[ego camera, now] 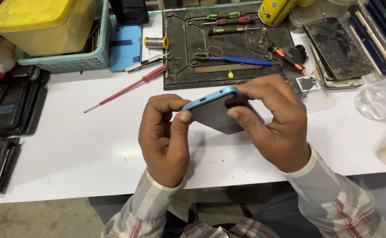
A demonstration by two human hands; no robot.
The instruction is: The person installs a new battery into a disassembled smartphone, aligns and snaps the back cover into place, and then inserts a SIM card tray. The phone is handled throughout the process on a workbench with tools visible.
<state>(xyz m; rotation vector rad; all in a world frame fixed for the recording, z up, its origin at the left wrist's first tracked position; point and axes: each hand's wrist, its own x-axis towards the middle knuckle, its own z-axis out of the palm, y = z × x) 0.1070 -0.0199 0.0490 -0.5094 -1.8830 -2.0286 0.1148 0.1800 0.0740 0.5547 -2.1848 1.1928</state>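
Both hands pinch a light-blue smartphone (217, 112) between them above the white table (91, 150): the left hand (164, 136) presses thumb and curled fingers onto its near left edge, and the right hand (274, 123) clamps its right end, thumb laid on the grey face and fingers wrapped over the far side. The phone is held tilted, its blue rim with a small port turned upward, clear of the tabletop. It looks like a thin, stiff slab, light enough for fingertips, with smooth faces likely to slip and a glass side that would probably crack if bent or dropped; the metal-looking rim seems the safest place to take hold. Behind the hands lies a dark work mat (228, 48) carrying screwdrivers, and just left of it a red screwdriver (126, 88) and tweezers (149, 61).
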